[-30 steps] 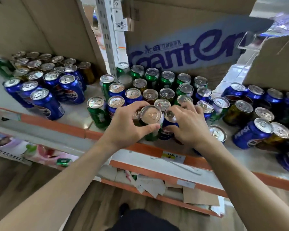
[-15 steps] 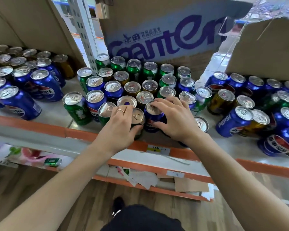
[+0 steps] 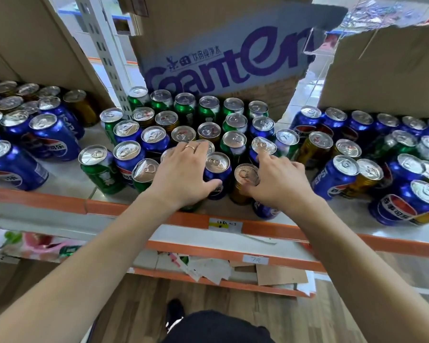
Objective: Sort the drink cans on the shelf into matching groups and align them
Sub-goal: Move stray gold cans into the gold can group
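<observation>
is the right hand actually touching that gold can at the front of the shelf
Touching. The head view shows the right hand with its thumb and curled fingers wrapped against the gold can, with no gap between them.

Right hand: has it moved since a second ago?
Yes. The right hand has shifted rightward, away from the price label on the shelf edge.

Orange-edged shelf (image 3: 35, 199) is being backed by cardboard boxes (image 3: 208, 33) and a perforated upright (image 3: 102, 45); wood-plank floor (image 3: 139, 315) is being lit evenly below.
</observation>
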`<action>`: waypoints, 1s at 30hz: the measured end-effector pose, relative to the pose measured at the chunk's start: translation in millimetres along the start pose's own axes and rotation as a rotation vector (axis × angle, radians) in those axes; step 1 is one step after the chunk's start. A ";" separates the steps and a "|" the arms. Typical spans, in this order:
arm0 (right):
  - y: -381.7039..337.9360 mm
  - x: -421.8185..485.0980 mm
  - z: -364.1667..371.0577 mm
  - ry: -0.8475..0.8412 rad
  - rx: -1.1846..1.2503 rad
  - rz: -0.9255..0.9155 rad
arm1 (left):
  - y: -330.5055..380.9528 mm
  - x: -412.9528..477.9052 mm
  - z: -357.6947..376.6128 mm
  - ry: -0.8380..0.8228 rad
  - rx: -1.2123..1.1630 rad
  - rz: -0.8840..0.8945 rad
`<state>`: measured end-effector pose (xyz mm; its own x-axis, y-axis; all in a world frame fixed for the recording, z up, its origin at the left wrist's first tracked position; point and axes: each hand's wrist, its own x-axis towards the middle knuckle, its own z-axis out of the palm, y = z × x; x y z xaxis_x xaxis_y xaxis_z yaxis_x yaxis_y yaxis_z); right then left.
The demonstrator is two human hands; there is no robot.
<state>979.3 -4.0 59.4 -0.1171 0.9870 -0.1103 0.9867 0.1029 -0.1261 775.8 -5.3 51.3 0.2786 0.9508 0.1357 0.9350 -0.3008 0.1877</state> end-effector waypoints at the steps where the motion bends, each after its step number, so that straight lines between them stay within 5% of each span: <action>1: -3.1 1.6 1.3 -0.032 -0.032 0.019 | 1.6 7.9 1.6 -0.054 0.023 -0.014; 9: -17.3 6.0 1.6 -0.005 -0.073 0.018 | 2.7 22.9 11.8 -0.070 0.001 -0.035; 15: -9.3 -6.8 -7.6 0.189 0.045 -0.007 | -6.2 14.7 -8.7 0.050 -0.372 -0.071; 19: 4.8 -18.5 -34.5 0.246 0.652 0.041 | -11.4 13.9 -36.5 0.173 -0.743 -0.160; 25: 32.3 -22.5 -52.0 0.213 1.382 0.017 | 3.2 18.4 -59.4 0.206 -1.626 -0.287; 30: 29.1 -39.6 -45.6 0.226 1.756 0.047 | 34.9 13.8 -53.5 0.101 -1.708 -0.384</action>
<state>1017.8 -34.4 105.1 0.0712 0.9967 -0.0378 -0.3017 -0.0146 -0.9533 800.5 -6.7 111.8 0.0411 0.9924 -0.1157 -0.3384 0.1228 0.9330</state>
